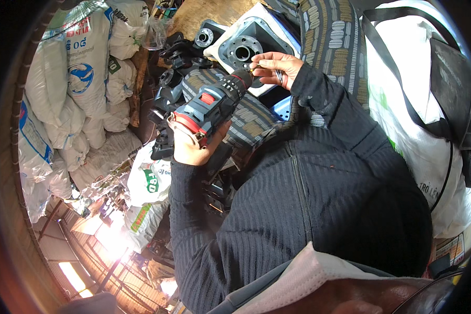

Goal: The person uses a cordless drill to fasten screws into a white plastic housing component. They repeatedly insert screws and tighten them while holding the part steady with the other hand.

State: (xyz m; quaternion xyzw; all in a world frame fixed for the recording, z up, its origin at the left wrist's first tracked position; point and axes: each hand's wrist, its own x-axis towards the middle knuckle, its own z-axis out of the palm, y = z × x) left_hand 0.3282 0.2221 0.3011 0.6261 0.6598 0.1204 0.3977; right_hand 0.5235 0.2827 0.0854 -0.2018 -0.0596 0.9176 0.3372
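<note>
My left hand [193, 149] is wrapped round the handle of a cordless drill [214, 104] with a dark body and red trim. The drill's chuck [240, 79] points up and to the right, toward my right hand [280, 67]. There, my thumb and fingers pinch a small brass-coloured piece at the chuck's front; whether it is a bit or a screw I cannot tell. Thin shiny metal pieces also show between the lower fingers. Just beyond the hands lies a dark housing [264, 31] with a round, bolt-holed metal flange [244, 48] in its middle.
Black machined parts [175, 52] are heaped left of the housing, near a wooden board [196, 14]. Full white sacks [89, 63] are stacked at the left. Patterned cloth [332, 47] covers my legs. Another white sack [403, 94] with a black strap stands at my right.
</note>
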